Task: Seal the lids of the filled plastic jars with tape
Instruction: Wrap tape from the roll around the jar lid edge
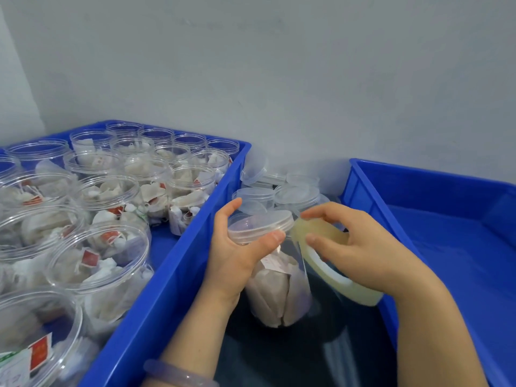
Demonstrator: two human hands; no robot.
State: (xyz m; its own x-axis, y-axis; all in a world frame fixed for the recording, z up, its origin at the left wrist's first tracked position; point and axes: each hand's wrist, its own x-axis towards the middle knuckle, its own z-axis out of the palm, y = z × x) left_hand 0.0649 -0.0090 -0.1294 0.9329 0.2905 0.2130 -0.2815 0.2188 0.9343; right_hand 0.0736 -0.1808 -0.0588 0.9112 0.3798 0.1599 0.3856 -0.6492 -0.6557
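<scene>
A single wide-angle camera on my head looks forward and down. It sits close above my left hand (pixel 237 248) and right hand (pixel 360 247), between the left blue bin (pixel 167 275) and right blue bin (pixel 460 261), facing a grey wall (pixel 279 65).

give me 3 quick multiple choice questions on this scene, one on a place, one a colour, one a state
1. Where are the loose lids? A inside a crate B behind the held jar C on the floor
2. What colour is the left crate? A green B blue C grey
3. The held jar in the left hand is: A lidded B open C empty
Answers: B, they stand past the jar; B, its wall is blue; A, a lid sits on it, beside the tape roll in the right hand.
</scene>
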